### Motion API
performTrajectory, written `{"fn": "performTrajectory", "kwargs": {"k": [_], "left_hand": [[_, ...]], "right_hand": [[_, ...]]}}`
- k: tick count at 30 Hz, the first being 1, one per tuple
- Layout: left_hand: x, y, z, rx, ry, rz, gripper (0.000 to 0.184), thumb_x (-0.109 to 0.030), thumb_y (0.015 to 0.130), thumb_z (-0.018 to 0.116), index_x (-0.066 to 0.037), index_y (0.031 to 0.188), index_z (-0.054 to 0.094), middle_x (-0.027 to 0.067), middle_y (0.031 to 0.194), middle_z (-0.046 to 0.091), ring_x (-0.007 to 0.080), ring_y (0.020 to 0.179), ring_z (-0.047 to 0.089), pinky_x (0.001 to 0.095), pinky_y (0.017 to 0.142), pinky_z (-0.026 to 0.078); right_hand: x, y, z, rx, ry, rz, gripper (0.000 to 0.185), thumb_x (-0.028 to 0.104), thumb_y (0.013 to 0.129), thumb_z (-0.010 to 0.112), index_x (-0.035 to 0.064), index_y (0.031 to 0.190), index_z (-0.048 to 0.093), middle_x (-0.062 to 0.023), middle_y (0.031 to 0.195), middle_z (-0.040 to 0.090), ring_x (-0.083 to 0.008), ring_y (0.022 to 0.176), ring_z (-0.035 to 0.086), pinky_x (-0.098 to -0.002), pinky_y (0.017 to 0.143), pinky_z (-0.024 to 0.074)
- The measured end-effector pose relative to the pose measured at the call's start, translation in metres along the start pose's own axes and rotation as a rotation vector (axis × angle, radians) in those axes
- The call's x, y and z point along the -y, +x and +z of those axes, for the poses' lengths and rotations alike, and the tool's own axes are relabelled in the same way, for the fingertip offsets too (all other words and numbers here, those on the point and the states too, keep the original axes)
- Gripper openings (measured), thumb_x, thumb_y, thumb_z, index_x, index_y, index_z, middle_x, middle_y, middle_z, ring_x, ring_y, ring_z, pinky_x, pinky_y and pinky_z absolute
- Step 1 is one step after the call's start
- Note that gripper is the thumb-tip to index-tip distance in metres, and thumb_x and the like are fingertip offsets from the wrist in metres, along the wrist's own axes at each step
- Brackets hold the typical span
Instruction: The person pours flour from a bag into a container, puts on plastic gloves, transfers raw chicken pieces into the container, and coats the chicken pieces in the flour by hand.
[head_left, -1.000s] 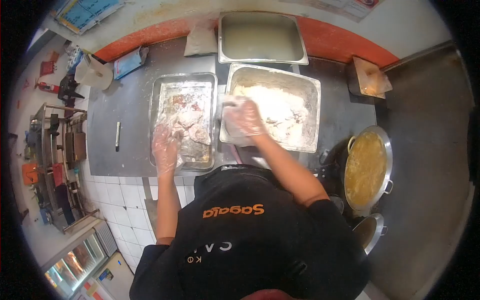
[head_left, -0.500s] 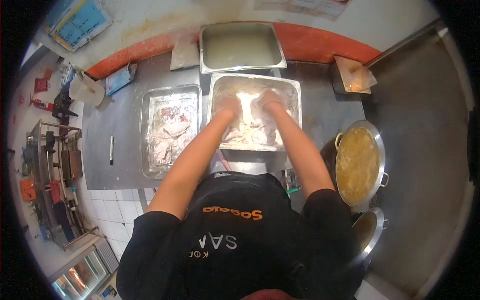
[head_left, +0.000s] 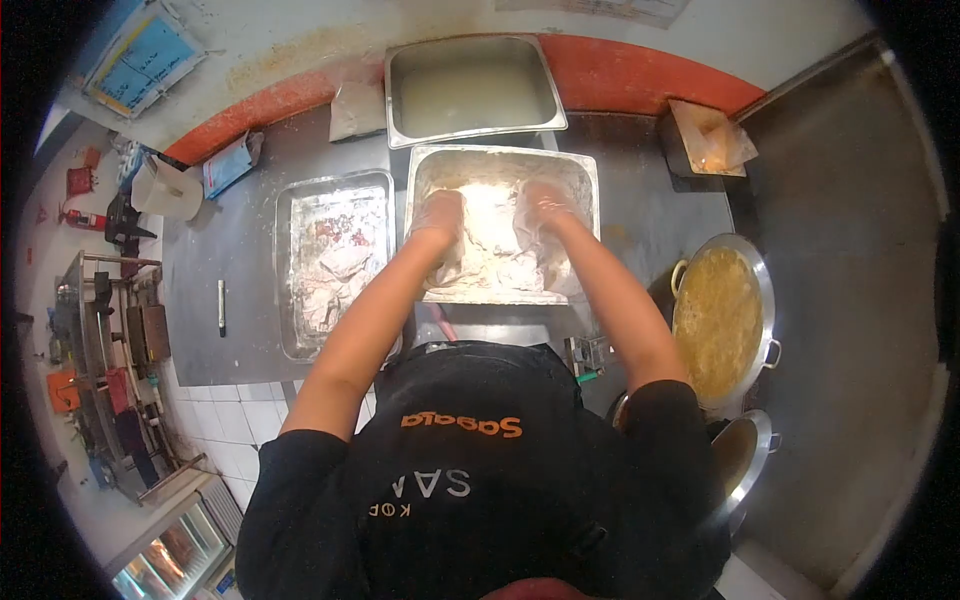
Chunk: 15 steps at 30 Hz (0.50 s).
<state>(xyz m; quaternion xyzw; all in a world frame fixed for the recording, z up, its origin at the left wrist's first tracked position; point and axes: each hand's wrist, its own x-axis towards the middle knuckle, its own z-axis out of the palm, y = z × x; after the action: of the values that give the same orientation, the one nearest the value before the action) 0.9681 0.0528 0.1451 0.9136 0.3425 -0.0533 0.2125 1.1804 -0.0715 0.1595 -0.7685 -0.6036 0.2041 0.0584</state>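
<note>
A deep metal pan (head_left: 597,205) holds white flour (head_left: 490,195) with several flour-coated pieces (head_left: 500,262) that look like raw chicken. Inside it, along the left wall, is my left hand (head_left: 438,212) in a clear plastic glove. My right hand (head_left: 541,205), gloved the same way, reaches in at the right side. Both touch the floury contents, and their fingers are buried or too blurred to make out. Left of the pan lies a shallow metal tray (head_left: 284,260) with more coated pieces (head_left: 335,280) in its lower half.
Behind the pan stands a metal container of cloudy liquid (head_left: 475,95). Two pots sit at the right, a big one of bubbling oil (head_left: 718,320) and a smaller pot (head_left: 740,465). A marker (head_left: 221,308) lies on the left of the steel counter (head_left: 195,275); a plastic jug (head_left: 165,190) is behind.
My left hand has shifted a little left and my right hand slightly right, farther apart in the pan. The flour and coated pieces between them have been moved about.
</note>
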Motion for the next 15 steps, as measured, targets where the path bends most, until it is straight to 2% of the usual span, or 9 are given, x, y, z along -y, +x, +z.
{"fn": "performTrajectory", "kwargs": {"k": [2,4,5,7,9,10,11,15], "left_hand": [[-0.006,-0.003,-0.009,-0.083,-0.110,-0.089,0.025,-0.013,0.086,0.048,0.000,0.093,0.068,0.0250,0.094,0.066,0.0361,0.093,0.066,0.0419,0.081,0.053],[-0.038,-0.042,-0.072,-0.172,0.022,-0.020,0.028,-0.017,0.088,0.046,0.000,0.093,0.067,0.0230,0.091,0.066,0.0375,0.089,0.065,0.0432,0.079,0.052],[-0.040,-0.047,-0.082,-0.165,0.018,-0.027,0.028,-0.017,0.088,0.046,0.000,0.093,0.067,0.0230,0.091,0.066,0.0375,0.089,0.065,0.0432,0.079,0.052],[-0.041,-0.054,-0.094,-0.273,-0.107,0.027,0.022,-0.014,0.079,0.059,-0.001,0.096,0.065,0.0228,0.093,0.065,0.0388,0.088,0.064,0.0443,0.076,0.052],[-0.045,-0.071,-0.109,-0.305,-0.217,0.011,0.022,-0.013,0.079,0.058,-0.001,0.097,0.064,0.0224,0.092,0.065,0.0386,0.088,0.064,0.0444,0.077,0.052],[-0.045,-0.076,-0.113,-0.340,-0.324,-0.003,0.023,-0.013,0.080,0.058,-0.001,0.097,0.064,0.0220,0.092,0.065,0.0384,0.087,0.063,0.0444,0.077,0.052],[-0.038,-0.076,-0.108,-0.370,-0.258,0.057,0.020,-0.012,0.080,0.057,-0.001,0.096,0.063,0.0208,0.091,0.065,0.0373,0.085,0.063,0.0427,0.076,0.052],[-0.011,-0.069,-0.064,-0.360,-0.471,0.050,0.022,-0.018,0.084,0.058,-0.002,0.098,0.063,0.0190,0.091,0.064,0.0343,0.081,0.063,0.0400,0.075,0.052]], "right_hand": [[-0.004,0.009,0.003,-0.115,-0.003,0.074,0.024,0.015,0.067,0.069,-0.0037,0.081,0.064,-0.0247,0.085,0.065,-0.0385,0.082,0.065,-0.0444,0.075,0.0510],[0.007,-0.003,-0.015,-0.148,0.062,0.074,0.026,0.017,0.068,0.070,-0.0042,0.082,0.064,-0.0250,0.085,0.065,-0.0389,0.080,0.065,-0.0443,0.074,0.0511],[0.015,-0.013,-0.028,-0.187,0.124,0.079,0.028,0.019,0.069,0.071,-0.0047,0.082,0.064,-0.0253,0.084,0.065,-0.0393,0.078,0.065,-0.0443,0.073,0.0511],[0.030,-0.034,-0.044,-0.196,0.205,0.127,0.030,0.021,0.070,0.072,-0.0052,0.083,0.064,-0.0249,0.084,0.066,-0.0379,0.076,0.065,-0.0435,0.071,0.0514],[0.039,-0.051,-0.054,-0.217,0.283,0.174,0.032,0.022,0.071,0.072,-0.0058,0.084,0.065,-0.0244,0.084,0.066,-0.0364,0.074,0.066,-0.0428,0.070,0.0516],[0.041,-0.058,-0.058,-0.100,0.360,0.226,0.034,0.024,0.071,0.073,-0.0054,0.087,0.065,-0.0252,0.086,0.066,-0.0365,0.080,0.065,-0.0426,0.073,0.0514],[0.041,-0.061,-0.060,0.016,0.436,0.277,0.037,0.026,0.071,0.074,-0.0051,0.089,0.065,-0.0259,0.089,0.065,-0.0366,0.086,0.065,-0.0424,0.077,0.0511],[0.019,-0.049,-0.027,-0.102,0.299,0.345,0.038,0.029,0.071,0.073,-0.0045,0.088,0.066,-0.0274,0.091,0.065,-0.0377,0.085,0.065,-0.0437,0.077,0.0510]]}}
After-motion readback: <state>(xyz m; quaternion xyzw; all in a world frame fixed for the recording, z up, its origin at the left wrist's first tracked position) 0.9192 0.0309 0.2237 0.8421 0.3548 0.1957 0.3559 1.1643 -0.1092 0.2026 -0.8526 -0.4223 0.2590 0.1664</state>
